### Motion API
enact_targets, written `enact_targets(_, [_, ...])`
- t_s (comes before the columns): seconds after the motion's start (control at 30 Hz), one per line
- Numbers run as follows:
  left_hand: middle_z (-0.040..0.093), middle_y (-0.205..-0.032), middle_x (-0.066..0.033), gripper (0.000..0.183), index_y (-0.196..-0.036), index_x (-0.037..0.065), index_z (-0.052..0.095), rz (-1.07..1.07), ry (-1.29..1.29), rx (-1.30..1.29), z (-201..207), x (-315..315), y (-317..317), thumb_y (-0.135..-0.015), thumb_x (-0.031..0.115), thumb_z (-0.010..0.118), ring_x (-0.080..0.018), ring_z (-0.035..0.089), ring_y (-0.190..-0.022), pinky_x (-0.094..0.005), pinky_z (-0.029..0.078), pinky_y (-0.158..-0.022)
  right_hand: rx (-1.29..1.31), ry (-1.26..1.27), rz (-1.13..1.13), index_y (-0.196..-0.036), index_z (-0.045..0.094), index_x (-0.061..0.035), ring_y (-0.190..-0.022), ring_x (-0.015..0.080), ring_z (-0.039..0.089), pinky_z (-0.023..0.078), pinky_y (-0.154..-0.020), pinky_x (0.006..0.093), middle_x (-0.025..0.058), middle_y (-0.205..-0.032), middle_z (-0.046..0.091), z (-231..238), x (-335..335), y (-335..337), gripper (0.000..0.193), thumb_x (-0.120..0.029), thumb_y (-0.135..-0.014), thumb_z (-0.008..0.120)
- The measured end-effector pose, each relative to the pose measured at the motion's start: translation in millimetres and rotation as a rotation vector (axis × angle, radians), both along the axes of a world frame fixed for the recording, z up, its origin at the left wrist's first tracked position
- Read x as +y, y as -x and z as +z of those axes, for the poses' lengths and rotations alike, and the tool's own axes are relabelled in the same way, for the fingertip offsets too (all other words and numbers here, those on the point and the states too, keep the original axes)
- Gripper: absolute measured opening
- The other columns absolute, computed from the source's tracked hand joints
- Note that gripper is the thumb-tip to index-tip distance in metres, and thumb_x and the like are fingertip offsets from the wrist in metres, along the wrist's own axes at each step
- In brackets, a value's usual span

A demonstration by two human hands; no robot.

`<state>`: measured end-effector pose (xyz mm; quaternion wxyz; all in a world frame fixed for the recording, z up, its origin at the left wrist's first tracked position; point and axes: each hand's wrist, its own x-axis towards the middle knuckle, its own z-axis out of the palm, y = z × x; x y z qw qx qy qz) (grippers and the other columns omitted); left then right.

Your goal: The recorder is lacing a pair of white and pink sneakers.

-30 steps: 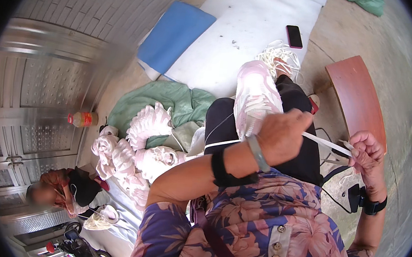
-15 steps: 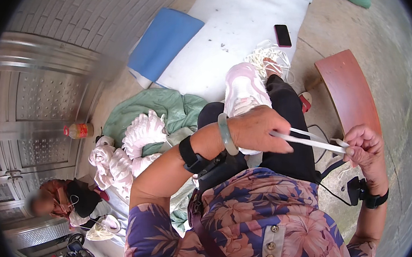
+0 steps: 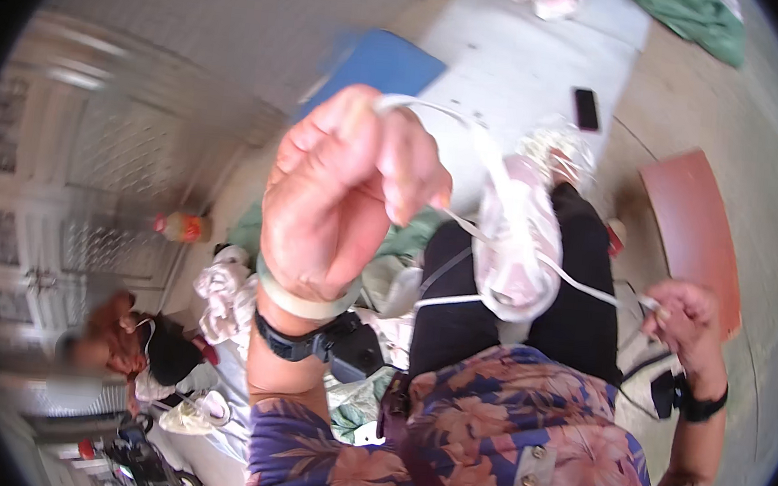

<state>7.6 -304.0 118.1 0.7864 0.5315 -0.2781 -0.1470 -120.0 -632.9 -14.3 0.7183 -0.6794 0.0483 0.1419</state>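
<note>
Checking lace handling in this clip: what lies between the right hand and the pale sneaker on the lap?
In the head view, a white lace stretches between the right hand and the sneaker, crossing above the dark trousers.

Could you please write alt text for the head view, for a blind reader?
A person's left hand holds up white lace from a pink-white shoe on their lap; the right hand holds lace too. Beyond, a phone lies on a pale mat.

Between the left hand point(image 3: 343, 187) and right hand point(image 3: 686, 320), a shoe point(image 3: 517, 269) rests on the legs point(image 3: 585, 252); ahead, a phone point(image 3: 586, 109) on a mat point(image 3: 519, 54). A bottle point(image 3: 183, 227) is left of both, a stool point(image 3: 698, 221) beyond the right.
</note>
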Motion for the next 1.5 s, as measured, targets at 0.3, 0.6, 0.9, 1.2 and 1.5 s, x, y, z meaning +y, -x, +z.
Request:
enact_targets(0.3, [0.046,-0.071,-0.003,0.025,-0.084,0.006,0.05,0.508,0.09,0.064,20,114,-18,-0.096,0.026,0.042,-0.0155,0.046,-0.064,-0.0333,0.044,-0.066,-0.066,-0.084,-0.118,-0.098,0.059,-0.0018,-0.045,0.0057,0.052,0.041,-0.041,0.0159,0.0038,-0.066,0.061,-20,-22,7,0.019,-0.015,-0.084,0.062])
enact_targets(0.6, [0.052,-0.074,-0.0024,0.021,-0.086,0.004,0.053,0.772,0.212,0.122,30,203,-31,-0.095,0.022,0.045,-0.0144,0.05,-0.063,-0.0327,0.047,-0.068,-0.094,-0.046,-0.161,-0.099,0.059,0.0024,-0.049,0.0093,0.055,0.047,-0.045,0.0187,0.0064,-0.068,0.062,-13,-27,-2,0.025,-0.016,-0.083,0.066])
enact_targets(0.9, [0.046,-0.054,-0.0017,0.013,-0.085,0.006,0.055,0.983,0.001,0.058,-5,213,-2,-0.09,0.016,0.049,-0.0132,0.047,-0.045,-0.0266,0.041,-0.043,-0.06,0.07,-0.133,-0.101,0.053,-0.0074,-0.056,0.005,0.046,0.037,-0.049,0.0181,0.0001,-0.069,0.053,-63,-101,2,0.03,-0.03,-0.084,0.062])
enact_targets(1.2, [0.043,-0.056,0.003,0.011,-0.089,0.004,0.06,0.554,-0.306,0.628,-185,125,28,-0.088,0.011,0.051,-0.0075,0.039,-0.046,-0.0222,0.034,-0.043,0.336,-0.404,-0.223,-0.09,0.048,-0.0153,-0.041,0.0012,0.026,0.022,-0.035,0.0183,-0.0107,-0.055,0.03,-64,24,-21,0.003,-0.012,-0.092,0.048])
enact_targets(1.5, [0.058,-0.069,-0.0021,0.006,-0.092,0.003,0.057,0.195,-0.498,0.246,-219,37,42,-0.089,0.005,0.052,-0.0068,0.053,-0.06,-0.0209,0.045,-0.054,0.274,-0.348,0.031,-0.087,0.058,-0.0068,-0.049,0.0024,0.043,0.031,-0.042,0.017,-0.0037,-0.066,0.052,-97,75,-48,0.007,-0.011,-0.09,0.054])
